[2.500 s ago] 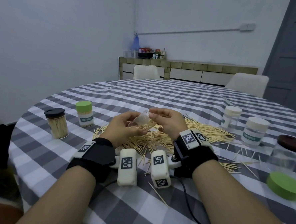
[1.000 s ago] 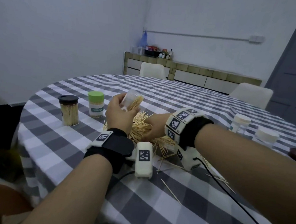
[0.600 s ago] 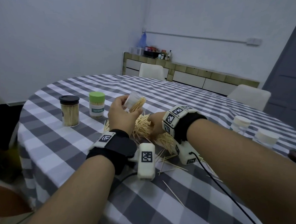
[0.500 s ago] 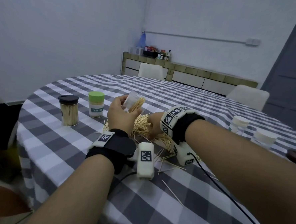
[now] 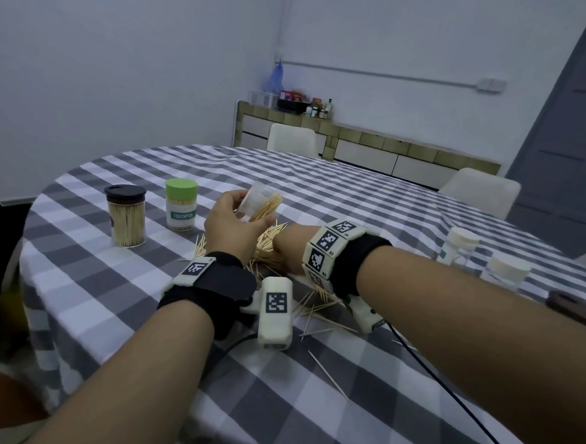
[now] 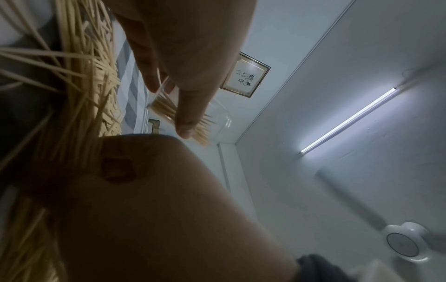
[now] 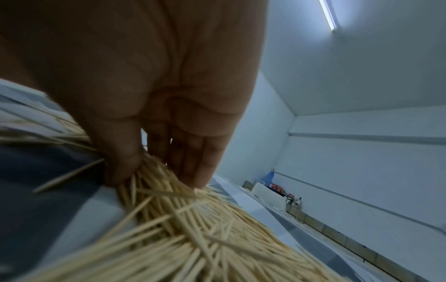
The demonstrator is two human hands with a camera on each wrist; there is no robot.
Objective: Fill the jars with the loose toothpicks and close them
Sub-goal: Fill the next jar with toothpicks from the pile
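Filling a small clear jar (image 5: pixel 255 202) with toothpicks, step about halfway by the look of it. Left hand (image 5: pixel 231 225) curled round the jar, tipped up off the table, some sticks already poking out of its mouth. Right hand (image 5: pixel 288 247) just beside and below, fingers (image 7: pixel 193 162) and thumb closing on a bunch from the toothpick pile (image 7: pixel 193 229). Next, probably: lift bunch, line up straight, slide into jar mouth. Lid still to go on after.

Clear open jar (image 5: pixel 256 202), tilted, part-filled w/ toothpicks, held above table. Loose toothpick pile (image 5: pixel 269 251) on checked cloth beneath. Two filled, capped jars upright at left: black-lid jar (image 5: pixel 126 215), green-lid jar (image 5: pixel 181 204).
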